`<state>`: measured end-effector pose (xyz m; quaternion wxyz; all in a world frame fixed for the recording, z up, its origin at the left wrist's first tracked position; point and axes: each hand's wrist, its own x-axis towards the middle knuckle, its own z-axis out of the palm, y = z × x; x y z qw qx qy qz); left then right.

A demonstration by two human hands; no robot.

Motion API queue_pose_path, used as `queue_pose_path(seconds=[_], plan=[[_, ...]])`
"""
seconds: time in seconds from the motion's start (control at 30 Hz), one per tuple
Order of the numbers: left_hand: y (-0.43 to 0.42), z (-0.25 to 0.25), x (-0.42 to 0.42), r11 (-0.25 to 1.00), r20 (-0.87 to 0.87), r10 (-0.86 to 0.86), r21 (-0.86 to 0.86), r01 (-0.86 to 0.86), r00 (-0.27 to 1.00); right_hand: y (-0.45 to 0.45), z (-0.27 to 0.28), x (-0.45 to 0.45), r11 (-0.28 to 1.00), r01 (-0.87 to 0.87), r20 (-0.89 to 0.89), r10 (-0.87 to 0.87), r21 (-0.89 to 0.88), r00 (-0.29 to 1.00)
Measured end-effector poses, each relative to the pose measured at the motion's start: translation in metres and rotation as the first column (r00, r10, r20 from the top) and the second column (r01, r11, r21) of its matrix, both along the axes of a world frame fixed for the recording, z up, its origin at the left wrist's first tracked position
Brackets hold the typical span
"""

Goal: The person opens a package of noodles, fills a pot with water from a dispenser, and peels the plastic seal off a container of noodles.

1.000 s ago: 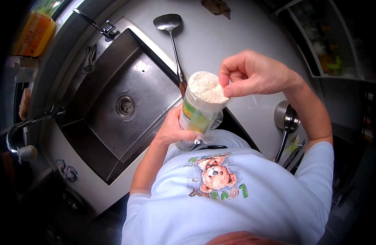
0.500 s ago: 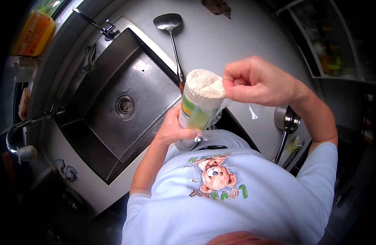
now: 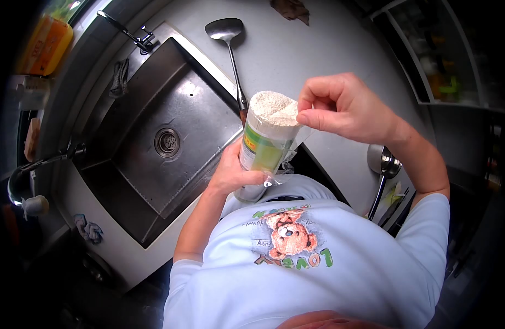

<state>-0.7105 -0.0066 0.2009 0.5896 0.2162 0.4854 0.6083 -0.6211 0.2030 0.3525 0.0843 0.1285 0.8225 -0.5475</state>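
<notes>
A round pack of pale dried noodles point(image 3: 271, 130), in clear plastic with a green and yellow label, stands tilted in front of my shirt. Its upper end is open, showing the packed noodle ends. My left hand point(image 3: 237, 171) is wrapped around the lower part. At the right of the open top, my right hand point(image 3: 336, 108) pinches at the edge of the clear wrapper, thumb and forefinger closed. Loose plastic hangs along the pack's right side. Its underside is hidden by my left hand and shirt.
A steel sink point(image 3: 165, 126) lies to the left, with taps point(image 3: 145, 41) along its far side. Behind the pack, a spatula point(image 3: 230, 44) rests on the counter point(image 3: 307, 49). A steel ladle point(image 3: 383, 167) lies at the right. A brown cloth point(image 3: 291, 10) sits at the back.
My right hand has shifted slightly left and turned, its fingers extending more at the wrapper's edge. The pack and my left hand stay nearly in place.
</notes>
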Motion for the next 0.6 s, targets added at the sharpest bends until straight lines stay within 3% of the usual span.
queue_pose_path(seconds=[0.07, 0.17, 0.27, 0.6], plan=[[0.000, 0.001, 0.000, 1.000, -0.003, 0.005, 0.003, -0.005, 1.000, -0.006, 0.004, 0.003, 0.993, -0.014, -0.084, 0.024, 0.115, 0.996], [0.000, 0.003, 0.000, 1.000, -0.021, 0.014, 0.008, -0.013, 1.000, -0.012, 0.007, 0.008, 0.988, -0.029, -0.030, 0.034, 0.152, 0.999], [-0.001, 0.003, 0.000, 1.000, -0.056, 0.023, 0.003, -0.023, 0.998, -0.024, 0.003, 0.015, 0.983, -0.011, -0.173, 0.044, 0.184, 0.984], [0.001, 0.010, 0.009, 0.991, -0.212, 0.089, -0.077, -0.107, 0.973, -0.051, -0.001, 0.021, 0.993, 0.101, -0.115, -0.108, -0.065, 0.988]])
